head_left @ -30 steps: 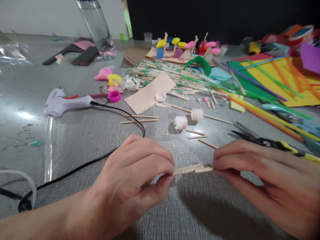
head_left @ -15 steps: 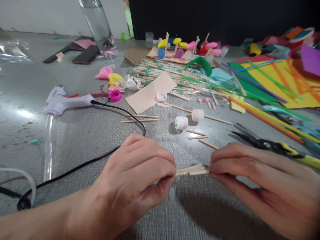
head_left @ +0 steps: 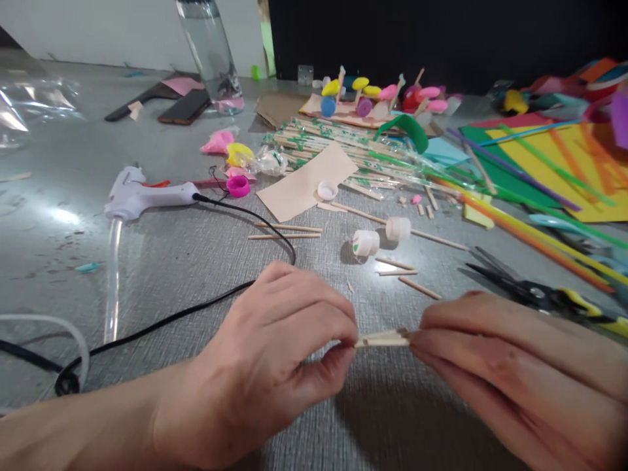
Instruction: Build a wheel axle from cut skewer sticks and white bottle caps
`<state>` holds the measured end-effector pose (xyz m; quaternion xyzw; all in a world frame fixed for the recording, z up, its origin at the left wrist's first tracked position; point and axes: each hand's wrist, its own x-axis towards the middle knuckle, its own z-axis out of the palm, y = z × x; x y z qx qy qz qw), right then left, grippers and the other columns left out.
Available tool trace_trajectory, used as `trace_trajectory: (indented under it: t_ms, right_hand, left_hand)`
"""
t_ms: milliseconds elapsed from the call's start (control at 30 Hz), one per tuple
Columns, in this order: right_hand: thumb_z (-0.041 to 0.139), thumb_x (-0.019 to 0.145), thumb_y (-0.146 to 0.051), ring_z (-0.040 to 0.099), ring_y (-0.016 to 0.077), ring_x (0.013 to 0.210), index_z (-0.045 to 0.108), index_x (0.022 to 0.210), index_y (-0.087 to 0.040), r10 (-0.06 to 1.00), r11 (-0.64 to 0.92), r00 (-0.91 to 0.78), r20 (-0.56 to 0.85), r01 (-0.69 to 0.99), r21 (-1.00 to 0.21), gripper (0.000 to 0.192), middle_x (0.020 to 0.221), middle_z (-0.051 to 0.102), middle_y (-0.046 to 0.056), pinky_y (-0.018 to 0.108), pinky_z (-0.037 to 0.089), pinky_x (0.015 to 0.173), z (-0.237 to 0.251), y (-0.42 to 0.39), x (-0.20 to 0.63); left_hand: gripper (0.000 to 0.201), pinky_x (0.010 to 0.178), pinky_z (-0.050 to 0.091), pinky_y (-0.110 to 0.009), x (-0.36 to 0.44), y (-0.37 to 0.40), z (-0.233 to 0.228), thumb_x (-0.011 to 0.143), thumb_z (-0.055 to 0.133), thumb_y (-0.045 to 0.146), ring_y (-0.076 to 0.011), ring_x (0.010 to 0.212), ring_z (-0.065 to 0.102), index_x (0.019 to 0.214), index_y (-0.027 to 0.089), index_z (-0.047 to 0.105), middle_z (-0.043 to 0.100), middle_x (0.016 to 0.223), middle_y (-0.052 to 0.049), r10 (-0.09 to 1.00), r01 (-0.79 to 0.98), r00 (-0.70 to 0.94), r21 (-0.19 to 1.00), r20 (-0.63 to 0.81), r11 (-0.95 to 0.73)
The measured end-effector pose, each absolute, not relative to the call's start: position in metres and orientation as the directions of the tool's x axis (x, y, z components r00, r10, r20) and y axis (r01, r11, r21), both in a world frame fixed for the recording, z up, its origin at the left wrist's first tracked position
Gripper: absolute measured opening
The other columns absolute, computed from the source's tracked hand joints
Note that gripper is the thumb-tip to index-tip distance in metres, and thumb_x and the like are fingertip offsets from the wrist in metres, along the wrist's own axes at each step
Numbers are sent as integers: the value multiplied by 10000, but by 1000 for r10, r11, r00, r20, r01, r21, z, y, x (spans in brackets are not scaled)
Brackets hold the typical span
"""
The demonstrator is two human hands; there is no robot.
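Observation:
Between my two hands is a small bundle of short wooden sticks (head_left: 383,339), held level just above the grey table. My left hand (head_left: 275,347) pinches its left end between thumb and fingertips. At the right end, the fingertips of my right hand (head_left: 510,366) are closed on the same sticks. Both ends are hidden by my fingers, so how the sticks are joined does not show. Beyond the hands lie loose cut sticks (head_left: 419,288) and two white bottle caps (head_left: 367,243), one beside a long skewer (head_left: 439,239) that passes by the other cap (head_left: 398,229).
A white glue gun (head_left: 147,196) lies at left, its black cord (head_left: 181,314) running behind my left hand. Scissors (head_left: 534,294) rest beyond my right hand. Wrapped sticks (head_left: 333,147), a beige card (head_left: 309,183), coloured paper (head_left: 540,176) and a water bottle (head_left: 210,59) are farther back.
The view has shifted slightly, so the table things appear farther right. My hands have drawn a little closer together, and less of the stick bundle shows between them.

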<state>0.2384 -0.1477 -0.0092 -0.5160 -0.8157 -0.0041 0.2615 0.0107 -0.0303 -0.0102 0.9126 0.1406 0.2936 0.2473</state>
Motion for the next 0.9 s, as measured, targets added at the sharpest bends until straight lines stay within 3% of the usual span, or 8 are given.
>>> trace_trajectory:
  t_ms: [200, 400, 567, 700, 900]
  right_hand:
    - [487, 994, -123, 641, 171, 1061, 675, 1142, -262, 838, 471, -373, 399, 863, -181, 276, 1153, 683, 10, 290, 558, 863, -12, -155, 246]
    - [518, 975, -97, 662, 169, 837, 657, 1042, -233, 806, 496, -389, 446, 856, -149, 206, 1010, 688, 35, 318, 549, 640, -10, -153, 256]
    - [529, 984, -101, 652, 171, 901, 647, 1042, -234, 835, 466, -361, 415, 866, -182, 187, 1050, 672, 32, 321, 543, 728, -11, -154, 253]
    - [491, 993, -82, 630, 131, 883, 653, 1029, -221, 804, 486, -366, 467, 858, -164, 216, 1040, 663, 19, 279, 526, 709, -11, -151, 247]
    - [551, 971, -47, 640, 128, 891, 640, 1028, -196, 825, 490, -373, 425, 847, -206, 183, 1050, 647, 35, 278, 525, 756, -10, -148, 252]
  left_hand:
    - [154, 785, 448, -310, 9, -32, -10, 870, 644, 41, -128, 849, 684, 884, 193, 624, 749, 887, 25, 402, 110, 788, 536, 467, -837]
    - [133, 781, 445, -307, 8, -30, -9, 878, 635, 47, -118, 834, 676, 882, 181, 630, 743, 888, 21, 415, 114, 777, 542, 474, -833]
    - [135, 782, 439, -308, 6, -29, -9, 872, 641, 39, -113, 837, 671, 868, 174, 634, 739, 883, 33, 413, 114, 784, 546, 465, -830]
    - [143, 779, 434, -311, 5, -30, -10, 875, 631, 35, -112, 829, 665, 871, 178, 639, 742, 887, 34, 412, 112, 787, 550, 460, -828]
    - [143, 805, 431, -305, 7, -29, -10, 871, 638, 31, -110, 851, 667, 865, 174, 642, 741, 894, 31, 419, 108, 778, 557, 468, -824]
